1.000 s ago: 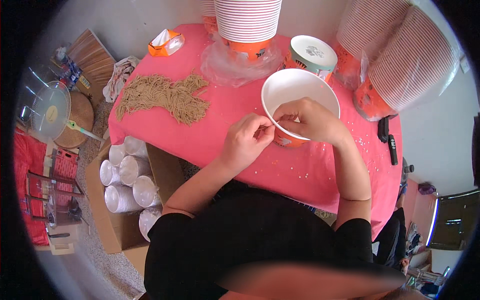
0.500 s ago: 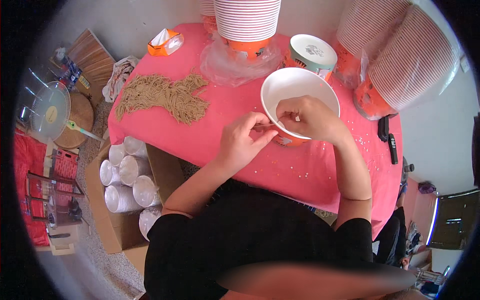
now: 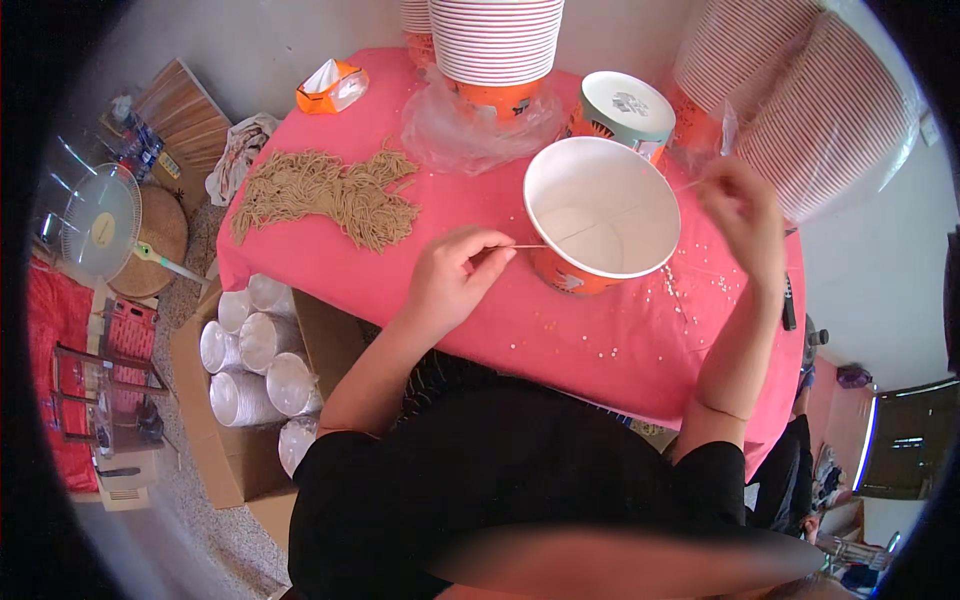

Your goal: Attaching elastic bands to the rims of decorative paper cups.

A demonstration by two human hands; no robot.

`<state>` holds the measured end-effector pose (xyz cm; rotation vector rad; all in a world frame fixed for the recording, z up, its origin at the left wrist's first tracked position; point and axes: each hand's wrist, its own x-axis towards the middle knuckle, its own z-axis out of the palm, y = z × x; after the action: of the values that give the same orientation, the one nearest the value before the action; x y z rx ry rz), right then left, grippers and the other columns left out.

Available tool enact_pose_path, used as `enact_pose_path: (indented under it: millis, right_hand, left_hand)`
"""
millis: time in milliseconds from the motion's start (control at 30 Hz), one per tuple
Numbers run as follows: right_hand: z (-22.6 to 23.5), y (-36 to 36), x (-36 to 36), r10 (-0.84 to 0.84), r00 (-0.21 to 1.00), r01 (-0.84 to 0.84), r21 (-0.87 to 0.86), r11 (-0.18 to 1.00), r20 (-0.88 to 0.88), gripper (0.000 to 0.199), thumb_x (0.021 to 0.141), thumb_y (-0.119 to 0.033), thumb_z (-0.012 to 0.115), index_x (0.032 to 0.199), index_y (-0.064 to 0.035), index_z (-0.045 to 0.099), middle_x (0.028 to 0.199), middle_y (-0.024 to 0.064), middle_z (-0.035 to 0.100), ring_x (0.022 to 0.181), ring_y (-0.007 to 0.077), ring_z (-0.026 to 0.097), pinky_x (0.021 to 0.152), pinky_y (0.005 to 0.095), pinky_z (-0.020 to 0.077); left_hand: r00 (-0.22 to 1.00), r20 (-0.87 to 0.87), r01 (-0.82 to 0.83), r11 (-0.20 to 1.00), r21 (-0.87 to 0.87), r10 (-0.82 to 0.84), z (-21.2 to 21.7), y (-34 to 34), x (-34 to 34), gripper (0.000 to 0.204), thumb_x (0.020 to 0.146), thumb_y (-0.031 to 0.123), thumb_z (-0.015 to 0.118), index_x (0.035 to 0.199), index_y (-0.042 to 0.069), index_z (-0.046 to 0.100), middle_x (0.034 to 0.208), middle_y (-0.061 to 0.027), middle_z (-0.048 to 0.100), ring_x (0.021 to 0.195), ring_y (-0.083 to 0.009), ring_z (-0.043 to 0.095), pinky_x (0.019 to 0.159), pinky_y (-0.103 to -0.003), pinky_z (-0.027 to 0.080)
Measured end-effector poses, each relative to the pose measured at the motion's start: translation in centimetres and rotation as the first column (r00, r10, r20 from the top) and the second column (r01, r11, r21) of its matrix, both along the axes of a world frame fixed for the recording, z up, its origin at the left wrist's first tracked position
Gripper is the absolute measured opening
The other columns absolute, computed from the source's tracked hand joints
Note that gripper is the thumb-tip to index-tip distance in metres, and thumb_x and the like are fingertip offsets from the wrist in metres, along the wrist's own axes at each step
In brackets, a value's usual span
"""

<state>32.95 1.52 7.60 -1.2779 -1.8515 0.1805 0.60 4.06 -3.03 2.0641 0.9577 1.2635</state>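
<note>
A white-lined paper bucket (image 3: 638, 225) with an orange outside stands tilted towards me on the pink-covered table. My left hand (image 3: 452, 278), left of the bucket, pinches a thin brown string (image 3: 527, 246) between thumb and finger. The string meets the bucket's wall just under the near-left rim and shows again inside it. Beyond the right rim, my raised right hand (image 3: 748, 222) is slightly blurred, its fingers closed on what looks like the same string's other stretch. A heap of brown strings (image 3: 330, 195) lies to the left.
Behind stand a tall bucket stack (image 3: 495, 45), an upside-down green-and-orange bucket (image 3: 628, 105) and bagged stacks (image 3: 820, 125). A tissue pack (image 3: 332, 87) lies far left. Small white discs (image 3: 663, 284) dot the cloth (image 3: 560, 355). A carton (image 3: 205, 430) holds wrapped cups beside the table.
My right hand has come out of the bucket and swung right past its rim, drawing string along. My left hand has shifted slightly left, away from the bucket.
</note>
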Motion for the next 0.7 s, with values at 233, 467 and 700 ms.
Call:
enact_pose_path:
  millis: [233, 467, 700]
  right_hand:
    - [0.5, -2.1, 9.1, -0.165, 0.875, 0.304, 0.251, 0.919, -0.455, 0.007, 0.093, -0.003, 0.056, 0.094, 0.0009, 0.061, 0.079, 0.0020, 0.060, 0.066, 0.0090, 0.055, 0.061, 0.0220, 0.0437]
    - [0.4, -3.3, 11.3, -0.700, 0.701, 0.710, 0.217, 0.670, -0.135, 0.016, 0.090, -0.012, 0.060, 0.102, -0.0006, 0.063, 0.082, 0.0085, 0.065, 0.071, 0.0167, 0.062, 0.066, 0.0302, 0.0488]
    - [0.6, -2.9, -1.3, -0.225, 0.973, 0.231, 0.139, 0.963, -0.060, 0.016, 0.085, 0.001, 0.060, 0.101, 0.0033, 0.064, 0.095, 0.0102, 0.067, 0.089, 0.0187, 0.064, 0.083, 0.0310, 0.0494]
  left_hand:
    - [0.989, 0.097, 0.132, 0.962, -0.238, -0.112, -0.4, 0.4, -1.7, 0.014, 0.090, 0.004, 0.066, 0.103, 0.001, 0.069, 0.086, -0.0062, 0.070, 0.075, -0.0091, 0.063, 0.063, -0.023, 0.050]
    - [0.861, 0.382, 0.495, 0.720, -0.486, -0.334, 0.5, 0.3, -1.9, 0.019, 0.095, 0.004, 0.059, 0.112, -0.002, 0.064, 0.093, -0.0079, 0.068, 0.078, -0.0102, 0.063, 0.070, -0.026, 0.054]
    - [0.636, 0.617, 0.758, 0.525, -0.386, -0.464, 0.7, -0.4, -1.4, 0.020, 0.096, -0.002, 0.053, 0.113, -0.004, 0.062, 0.102, -0.0137, 0.069, 0.095, -0.0193, 0.068, 0.083, -0.032, 0.055]
